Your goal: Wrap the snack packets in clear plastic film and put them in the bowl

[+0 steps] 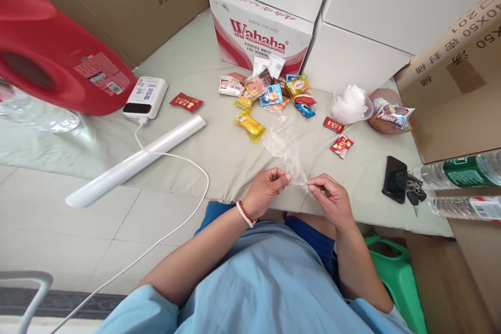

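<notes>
Both hands' fingers (pixel 285 177) pinch see-through bag (pixel 284 143).

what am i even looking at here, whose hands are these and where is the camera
The one picture comes from a camera worn on a person's head, looking down at their own two bare hands. There is no machine. The left hand and right hand pinch the near end of a clear plastic bag between their fingertips. On the cloth-covered surface beyond lie a pile of wrapped snacks, a white roll, a power bank and a phone. A Wahaha carton stands behind.
</notes>
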A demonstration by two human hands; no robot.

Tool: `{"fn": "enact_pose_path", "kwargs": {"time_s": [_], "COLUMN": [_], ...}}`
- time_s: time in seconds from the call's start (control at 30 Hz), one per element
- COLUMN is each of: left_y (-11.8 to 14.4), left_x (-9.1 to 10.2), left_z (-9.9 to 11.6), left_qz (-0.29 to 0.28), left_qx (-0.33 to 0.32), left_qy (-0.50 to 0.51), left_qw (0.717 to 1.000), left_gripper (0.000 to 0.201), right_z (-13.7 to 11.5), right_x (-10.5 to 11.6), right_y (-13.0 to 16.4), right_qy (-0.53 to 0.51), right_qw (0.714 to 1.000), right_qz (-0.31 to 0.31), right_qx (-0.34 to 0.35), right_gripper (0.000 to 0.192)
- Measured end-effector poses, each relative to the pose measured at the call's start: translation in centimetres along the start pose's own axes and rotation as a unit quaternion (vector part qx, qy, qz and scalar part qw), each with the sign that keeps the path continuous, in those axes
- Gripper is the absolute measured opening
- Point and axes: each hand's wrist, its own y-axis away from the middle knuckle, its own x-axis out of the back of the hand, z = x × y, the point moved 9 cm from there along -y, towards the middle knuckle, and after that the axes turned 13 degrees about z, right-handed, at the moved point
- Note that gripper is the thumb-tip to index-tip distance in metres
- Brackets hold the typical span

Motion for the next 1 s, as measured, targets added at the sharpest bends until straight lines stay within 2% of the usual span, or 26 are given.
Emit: {"fn": "enact_pose_path", "kwargs": {"time_s": [0.1,0.17,0.27,0.37,0.53,0.7,0.87,1.0], "left_y": [-0.2,-0.2,-0.1,0.1,0.6,1.1,1.3,1.1], "left_x": [0.3,0.4,0.2,0.0,-0.1,-0.6,-0.6,0.2], "left_z": [-0.2,-0.4,-0.6,-0.6,0.0,0.1,-0.2,-0.1], "left_qz": [0.002,0.004,0.002,-0.007,-0.006,-0.017,-0.022,0.000], "left_qx": [0.011,0.020,0.031,0.034,-0.001,-0.032,-0.039,-0.031], "left_qy": [0.020,0.028,0.028,0.018,-0.009,-0.022,-0.036,-0.026], "left_qw": [1.000,0.999,0.999,0.999,1.000,0.999,0.998,0.999], "left_gripper": [0.045,0.044,0.042,0.039,0.034,0.033,0.029,0.019], "right_z": [0.7,0.7,0.2,-0.6,-1.1,0.2,1.7,2.1], "right_x": [0.5,0.8,0.8,0.4,-1.2,-2.9,-3.6,-3.3], "right_y": [0.1,0.1,0.1,0.2,0.5,0.9,1.1,0.9], "right_qy": [-0.045,-0.053,-0.030,0.003,0.045,0.079,-0.044,-0.091], "right_qw": [0.998,0.997,0.999,1.000,0.999,0.995,0.984,0.974], "right_qz": [0.016,0.021,0.015,0.007,-0.018,-0.031,-0.018,0.012], "right_qx": [-0.040,-0.042,-0.013,0.011,0.002,-0.061,-0.173,-0.207], "right_gripper": [0.012,0.012,0.011,0.017,0.029,0.028,0.028,0.030]}}
